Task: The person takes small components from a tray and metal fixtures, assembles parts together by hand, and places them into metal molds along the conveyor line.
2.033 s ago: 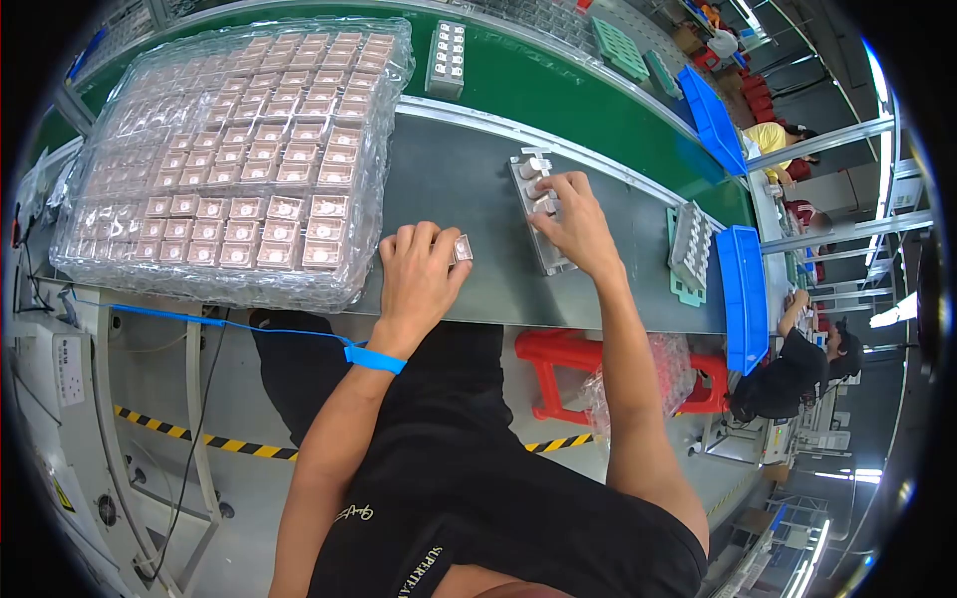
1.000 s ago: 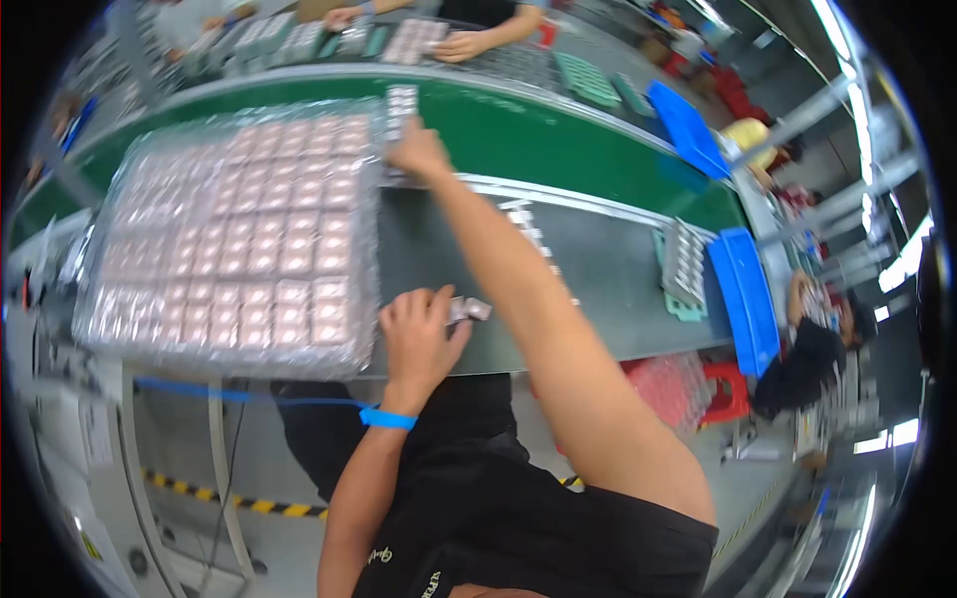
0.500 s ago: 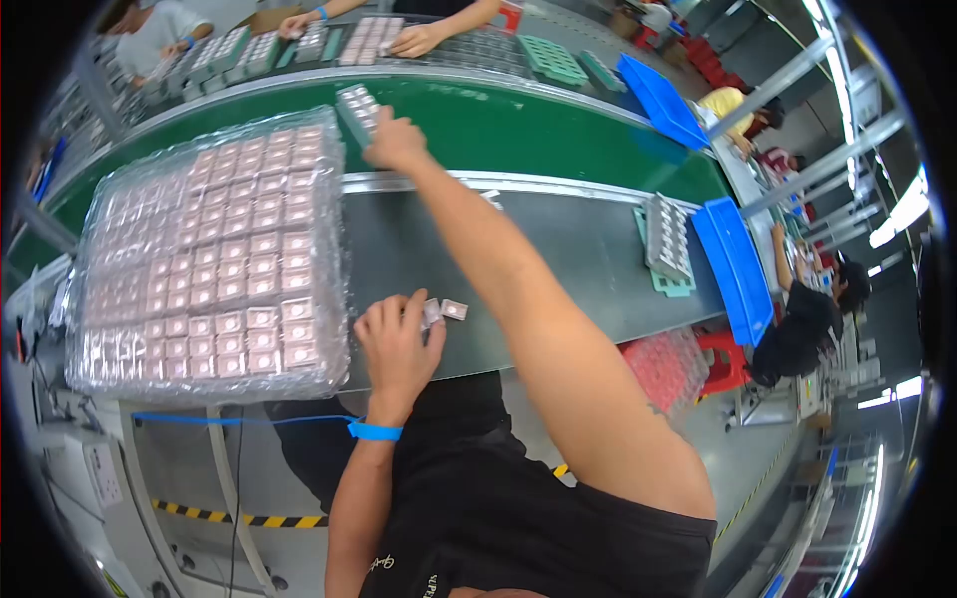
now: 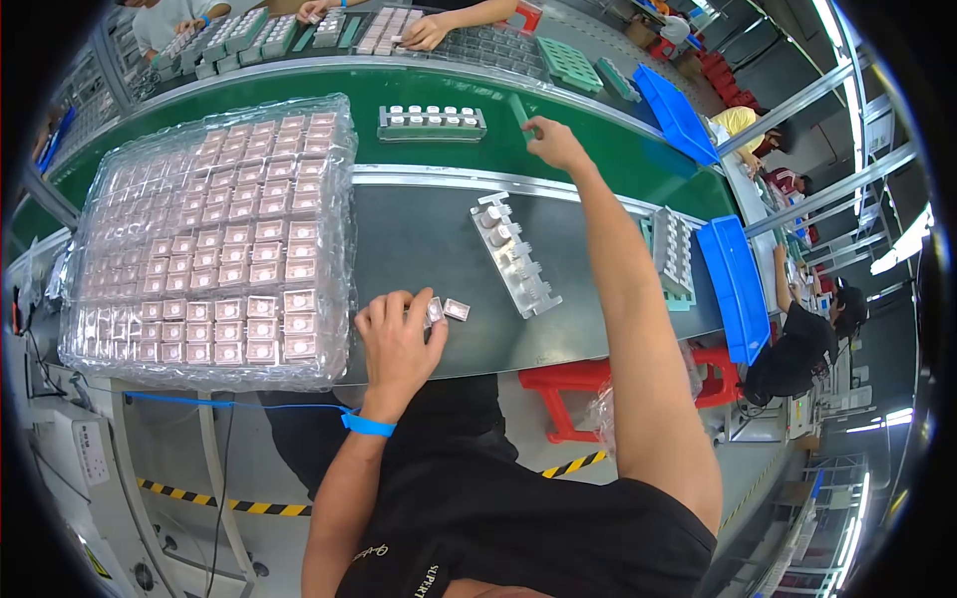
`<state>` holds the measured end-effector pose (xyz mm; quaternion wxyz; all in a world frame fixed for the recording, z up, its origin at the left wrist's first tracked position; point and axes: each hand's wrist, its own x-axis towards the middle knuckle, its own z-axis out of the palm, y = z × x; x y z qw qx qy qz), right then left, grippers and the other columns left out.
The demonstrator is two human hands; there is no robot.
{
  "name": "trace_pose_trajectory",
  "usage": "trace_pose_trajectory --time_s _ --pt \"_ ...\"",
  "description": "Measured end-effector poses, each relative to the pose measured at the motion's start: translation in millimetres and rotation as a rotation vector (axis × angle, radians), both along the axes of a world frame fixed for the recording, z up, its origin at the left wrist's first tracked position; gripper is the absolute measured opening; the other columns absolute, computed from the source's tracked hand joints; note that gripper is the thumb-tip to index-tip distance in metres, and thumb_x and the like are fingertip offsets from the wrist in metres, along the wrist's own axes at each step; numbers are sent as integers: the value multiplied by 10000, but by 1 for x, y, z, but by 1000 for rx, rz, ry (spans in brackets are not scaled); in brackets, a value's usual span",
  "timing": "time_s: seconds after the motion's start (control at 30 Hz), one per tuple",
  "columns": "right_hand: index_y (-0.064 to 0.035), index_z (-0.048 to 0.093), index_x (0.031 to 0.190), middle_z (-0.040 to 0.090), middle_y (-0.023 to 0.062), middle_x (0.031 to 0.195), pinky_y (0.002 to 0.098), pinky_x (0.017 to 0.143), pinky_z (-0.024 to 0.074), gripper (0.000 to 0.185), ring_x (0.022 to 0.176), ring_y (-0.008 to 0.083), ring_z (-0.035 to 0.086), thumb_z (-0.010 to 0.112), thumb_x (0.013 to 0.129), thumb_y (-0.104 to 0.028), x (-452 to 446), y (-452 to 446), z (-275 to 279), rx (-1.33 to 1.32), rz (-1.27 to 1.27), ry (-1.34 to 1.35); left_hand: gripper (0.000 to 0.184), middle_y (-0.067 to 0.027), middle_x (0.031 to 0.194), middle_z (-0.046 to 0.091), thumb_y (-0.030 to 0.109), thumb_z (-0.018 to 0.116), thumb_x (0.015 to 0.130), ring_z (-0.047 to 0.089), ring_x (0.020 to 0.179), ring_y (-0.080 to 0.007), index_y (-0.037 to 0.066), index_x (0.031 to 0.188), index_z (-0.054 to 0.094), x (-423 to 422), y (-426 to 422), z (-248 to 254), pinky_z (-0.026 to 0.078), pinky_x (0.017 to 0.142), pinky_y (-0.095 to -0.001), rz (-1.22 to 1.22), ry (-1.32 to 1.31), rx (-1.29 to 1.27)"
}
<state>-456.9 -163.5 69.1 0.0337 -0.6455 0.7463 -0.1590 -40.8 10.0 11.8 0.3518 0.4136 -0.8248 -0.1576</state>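
Observation:
My left hand (image 4: 397,337) rests on the dark table, fingers curled round a small pale pink square piece (image 4: 435,311). A second pink piece (image 4: 457,310) lies just beside it. Out over the green conveyor belt (image 4: 598,140), my right hand (image 4: 556,145) pinches a thin green strip (image 4: 520,113) by its near end. Below that hand, a grey holder (image 4: 515,259) with a few white round parts at its upper end lies slanted on the table. Another grey holder (image 4: 431,123), carrying a row of white-topped parts, sits on the belt.
A plastic-wrapped tray of pink pieces (image 4: 229,249) fills the left side. At right are a filled holder (image 4: 673,249) on a green tray and a blue bin (image 4: 736,289). Across the belt, a co-worker's hand (image 4: 426,33) touches pink pieces. A red stool (image 4: 568,384) stands below the table edge.
My right hand has moved right along the belt, now with a green strip. A slanted grey holder now lies on the table and a filled one on the belt. My left hand has stayed put.

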Motion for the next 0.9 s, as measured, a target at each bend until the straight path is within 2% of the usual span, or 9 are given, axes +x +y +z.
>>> trace_pose_trajectory --time_s 0.1,0.3,0.37,0.43,0.57,0.63,0.77,0.83,0.9 --pt "-93 775 1090 752 154 970 387 835 561 318 843 287 723 640 802 -94 -16 15 3 -76 -200 -144 381 -66 1047 581 247 732 835 522 1055 -278 85 1179 696 -1 -3 3 371 924 -463 -16 -21 -15" --pt "-91 755 1053 733 140 966 404 844 555 301 918 292 711 692 759 -76 -23 26 -27 -187 -221 -87 381 -70 1056 579 249 728 841 516 1063 -281 84 1183 692 -2 -2 2 367 937 -461 10 -35 -15" --pt "-82 730 1049 725 143 976 431 859 553 302 969 316 702 717 748 -78 -18 16 -25 -175 -217 -107 386 -70 1058 577 251 725 844 516 1062 -282 85 1190 687 -2 -2 4 366 936 -460 -1 -48 -6" --pt "-84 684 1146 720 203 1123 457 942 538 361 1074 390 681 677 785 -81 -14 -2 -27 -112 -274 -4 403 -77 1082 582 244 727 840 505 1083 -289 77 1205 689 -2 -2 5 355 956 -452 -1 -59 29" --pt "-83 647 1206 714 209 1145 476 947 539 397 1094 405 673 639 808 -77 2 -51 -28 -25 -292 73 398 -81 1089 584 237 728 836 507 1076 -289 78 1199 690 -3 -3 6 356 942 -454 5 -60 34" --pt "-87 664 1162 711 215 1129 506 921 533 330 1075 424 667 597 839 -102 19 -78 -27 -172 -325 -50 393 -81 1091 584 237 729 833 508 1075 -290 81 1192 692 -3 -3 6 356 942 -452 1 -58 54" --pt "-70 663 1197 707 226 1124 463 958 519 340 1090 413 664 537 881 -78 49 -126 -24 -203 35 -77 390 -77 1081 582 209 743 815 511 1070 -292 92 1184 693 -4 -4 8 359 941 -453 11 -65 72" --pt "-68 667 1181 709 212 1114 434 950 521 316 1090 378 670 535 898 -110 64 -137 -15 3 216 -155 393 -76 1079 582 206 748 811 512 1068 -293 93 1183 694 -5 -3 7 360 939 -453 15 -73 75" --pt "-48 653 1192 712 200 1110 419 946 520 329 1082 359 670 579 927 -227 72 -144 -19 68 286 -230 395 -75 1077 583 202 753 807 512 1065 -293 95 1183 694 -5 -5 6 361 937 -453 18 -78 77"
